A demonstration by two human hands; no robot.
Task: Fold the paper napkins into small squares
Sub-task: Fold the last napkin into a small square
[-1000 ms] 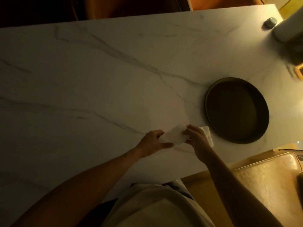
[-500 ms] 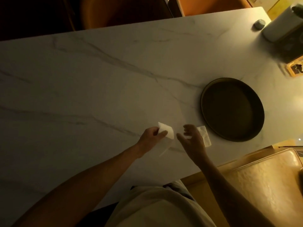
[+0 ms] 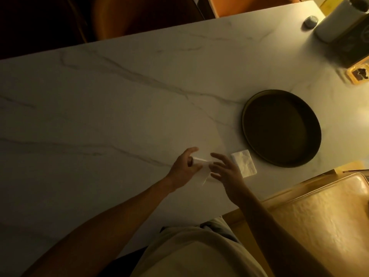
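A white paper napkin hangs partly folded just above the marble table, near its front edge. My left hand pinches the napkin's upper left edge between thumb and fingers. My right hand is right beside it with fingers spread and straight, its fingertips touching the napkin's right side. A second napkin, folded into a small square, lies flat on the table just right of my right hand.
A dark round tray sits right of the folded napkin. At the far right corner stand a white cylinder, a small grey knob and a yellow-framed item. A tan cushioned seat lies below the table's front edge.
Both hands held the napkin a second ago. My right hand let go and opened, then came back to touch the napkin. My left hand kept its pinch and turned the napkin.
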